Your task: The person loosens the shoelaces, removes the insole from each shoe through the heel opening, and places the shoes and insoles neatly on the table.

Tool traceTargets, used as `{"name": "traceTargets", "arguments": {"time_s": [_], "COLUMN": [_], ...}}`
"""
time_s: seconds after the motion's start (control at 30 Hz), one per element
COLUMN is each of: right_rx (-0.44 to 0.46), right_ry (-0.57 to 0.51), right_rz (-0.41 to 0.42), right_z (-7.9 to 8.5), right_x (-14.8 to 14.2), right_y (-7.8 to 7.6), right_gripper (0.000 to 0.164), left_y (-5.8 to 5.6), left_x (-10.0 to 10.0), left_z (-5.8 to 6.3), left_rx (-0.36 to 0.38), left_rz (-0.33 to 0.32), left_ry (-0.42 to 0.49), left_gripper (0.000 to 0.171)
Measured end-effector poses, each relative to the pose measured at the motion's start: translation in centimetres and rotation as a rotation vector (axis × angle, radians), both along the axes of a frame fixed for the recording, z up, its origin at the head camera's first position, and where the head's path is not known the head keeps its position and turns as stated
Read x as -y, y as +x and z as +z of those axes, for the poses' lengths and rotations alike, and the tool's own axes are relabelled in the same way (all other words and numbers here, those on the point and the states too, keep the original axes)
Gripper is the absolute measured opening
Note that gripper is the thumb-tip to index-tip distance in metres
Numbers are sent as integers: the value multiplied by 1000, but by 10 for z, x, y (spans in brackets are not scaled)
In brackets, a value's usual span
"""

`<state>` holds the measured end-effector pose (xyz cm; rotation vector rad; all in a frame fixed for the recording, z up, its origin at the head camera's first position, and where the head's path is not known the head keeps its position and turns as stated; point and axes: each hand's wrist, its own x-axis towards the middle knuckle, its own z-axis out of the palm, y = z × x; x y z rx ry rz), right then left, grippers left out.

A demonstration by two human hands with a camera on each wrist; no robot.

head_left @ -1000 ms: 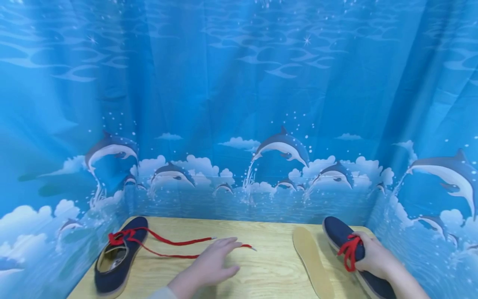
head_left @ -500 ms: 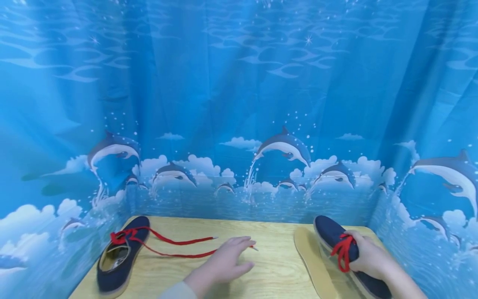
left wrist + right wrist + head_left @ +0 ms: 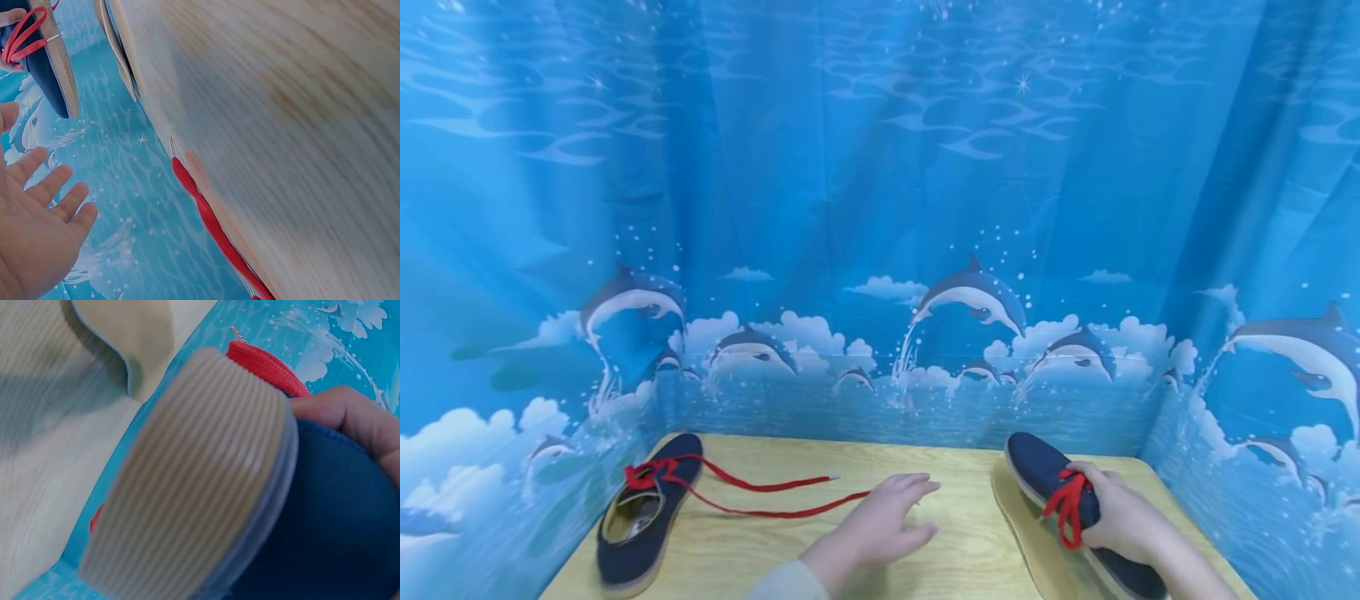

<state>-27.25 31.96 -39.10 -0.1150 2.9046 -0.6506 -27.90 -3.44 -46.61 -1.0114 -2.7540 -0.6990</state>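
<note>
My right hand (image 3: 1120, 517) grips a navy canvas shoe (image 3: 1033, 467) around its laced middle, where red laces (image 3: 1067, 510) are bunched. The right wrist view shows the shoe's ribbed pale sole (image 3: 194, 475), raised off the table. Beneath and left of that shoe, a tan insole (image 3: 1017, 512) is partly covered by it in the head view. My left hand (image 3: 883, 525), fingers spread and holding nothing, hovers over the table near the end of a long red lace (image 3: 820, 510). That lace runs from a second navy shoe (image 3: 628, 558) on the table's left side.
The light wood table (image 3: 955, 542) fills the lower part of the head view. A blue curtain (image 3: 865, 208) printed with dolphins and clouds closes off the back and both sides.
My right hand has moved left with the shoe, which now overlaps the insole. My left hand has drifted right and covers the lace's end.
</note>
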Motion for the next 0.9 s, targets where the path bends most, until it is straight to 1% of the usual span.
{"name": "traceTargets", "arguments": {"time_s": [0.17, 0.33, 0.5, 0.6, 0.7, 0.9], "right_rx": [-20, -12, 0, -2, -7, -2], "right_ry": [-8, -27, -29, -15, -15, -39], "right_rz": [5, 18, 39, 47, 52, 74], "right_z": [3, 4, 3, 2, 3, 2], "right_x": [9, 16, 24, 28, 32, 38], "right_y": [3, 6, 7, 8, 9, 13], "right_gripper": [99, 100, 100, 100, 101, 100], "left_y": [-3, -6, -9, -10, -11, -15], "left_x": [-9, -20, -30, -34, -37, -46], "left_z": [2, 5, 6, 7, 7, 7], "left_rx": [1, 20, 65, 79, 72, 29], "left_rz": [3, 15, 20, 26, 42, 70], "left_ry": [2, 22, 34, 37, 55, 120], "left_gripper": [59, 59, 59, 59, 58, 54]}}
